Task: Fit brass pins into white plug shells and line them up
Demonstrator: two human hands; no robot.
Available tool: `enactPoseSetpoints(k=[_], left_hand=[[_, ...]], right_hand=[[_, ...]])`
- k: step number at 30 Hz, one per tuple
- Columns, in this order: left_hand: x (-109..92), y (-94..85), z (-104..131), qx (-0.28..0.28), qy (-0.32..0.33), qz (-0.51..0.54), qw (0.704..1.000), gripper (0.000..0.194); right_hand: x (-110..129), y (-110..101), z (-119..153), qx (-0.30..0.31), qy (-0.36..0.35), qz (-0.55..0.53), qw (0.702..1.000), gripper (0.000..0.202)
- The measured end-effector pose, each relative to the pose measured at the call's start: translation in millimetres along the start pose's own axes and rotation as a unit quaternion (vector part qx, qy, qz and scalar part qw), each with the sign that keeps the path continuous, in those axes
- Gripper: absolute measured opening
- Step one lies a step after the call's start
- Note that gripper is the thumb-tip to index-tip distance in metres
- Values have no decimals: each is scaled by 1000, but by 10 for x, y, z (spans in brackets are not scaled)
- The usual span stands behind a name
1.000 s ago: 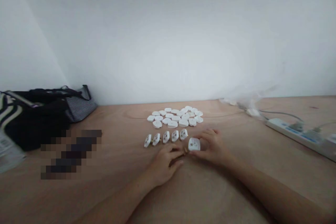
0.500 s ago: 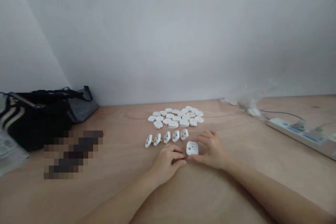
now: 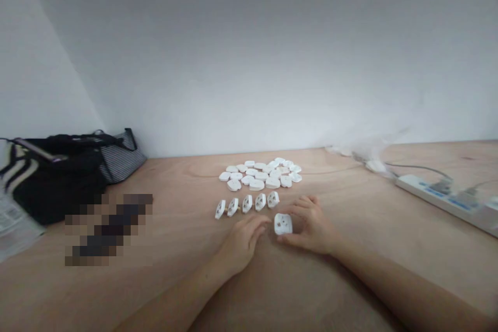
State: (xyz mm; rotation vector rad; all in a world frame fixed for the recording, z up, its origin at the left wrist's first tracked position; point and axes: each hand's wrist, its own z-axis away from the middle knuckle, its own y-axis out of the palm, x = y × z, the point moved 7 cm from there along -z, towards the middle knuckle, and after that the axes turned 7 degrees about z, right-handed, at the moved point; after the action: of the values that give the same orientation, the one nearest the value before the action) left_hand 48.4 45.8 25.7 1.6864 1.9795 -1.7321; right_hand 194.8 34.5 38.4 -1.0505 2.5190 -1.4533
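Note:
A squarish white plug adapter (image 3: 283,224) with holes in its face is between the thumb and fingers of my right hand (image 3: 313,225), low over the wooden table. My left hand (image 3: 241,244) is just to its left, apart from it, fingers stretched out and holding nothing I can see. Beyond my hands, several similar adapters (image 3: 247,204) stand on edge in a row, their holed faces turned towards me. Farther back lies a loose cluster of white adapters (image 3: 257,185), mostly on their sides or faces.
On the right, a white power strip (image 3: 439,194) carries plugs and a grey cable. Clear plastic wrapping (image 3: 373,158) lies by the wall. A black bag (image 3: 58,176) sits at the left, with a blurred-out dark object (image 3: 112,228) in front of it.
My left hand has drawn slightly left and its fingers have straightened. The adapter in my right hand has shifted a little left and towards me.

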Motion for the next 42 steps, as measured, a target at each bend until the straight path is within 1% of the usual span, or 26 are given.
enactPoseSetpoints(k=[2, 4, 7, 10, 12, 14, 15, 18, 23, 27, 33, 36, 39, 40, 42], left_hand=[[-26, -12, -3, 2, 9, 7, 1000, 26], [-21, -39, -5, -4, 3, 12, 1000, 25], [41, -107, -1, -39, -19, 42, 998, 18], [162, -150, 10, -77, -59, 115, 989, 12], [228, -144, 15, -90, -84, 187, 975, 11], [238, -140, 15, -102, -92, 238, 961, 10], [222, -145, 14, -107, -90, 247, 959, 9], [123, -163, 8, -112, -72, 228, 965, 6], [-4, -193, 4, -120, -35, 166, 978, 5], [-35, -187, -3, -117, -21, 142, 983, 5], [-43, -163, 9, -142, -10, 144, 979, 6], [-24, -122, 20, -140, -18, 143, 980, 9], [-49, -127, 20, -132, -16, 126, 983, 9], [-65, -148, 19, -130, -13, 119, 984, 12], [-103, -204, 15, -126, 0, 104, 987, 25]], right_hand=[[17, 10, -3, 6, -1, -8, 1000, 38], [42, 19, -7, 14, -3, -16, 1000, 40], [84, 35, -12, 31, -3, -27, 999, 40], [120, 34, -18, 36, 0, -31, 999, 40], [150, 33, -23, 39, -1, -33, 999, 40], [182, 32, -28, 39, -5, -42, 998, 42], [201, 31, -30, 37, -8, -47, 998, 43], [254, 36, -29, 30, -22, -64, 997, 46], [298, 36, -19, 6, -39, -77, 996, 45], [306, 40, -16, 10, -42, -75, 996, 44], [323, 53, -7, 1, -50, -69, 996, 44], [324, 55, -4, -10, -49, -74, 996, 46], [308, 57, 1, -21, -48, -82, 995, 48], [290, 57, 4, -26, -45, -85, 995, 50], [238, 61, 10, -36, -35, -88, 995, 56]])
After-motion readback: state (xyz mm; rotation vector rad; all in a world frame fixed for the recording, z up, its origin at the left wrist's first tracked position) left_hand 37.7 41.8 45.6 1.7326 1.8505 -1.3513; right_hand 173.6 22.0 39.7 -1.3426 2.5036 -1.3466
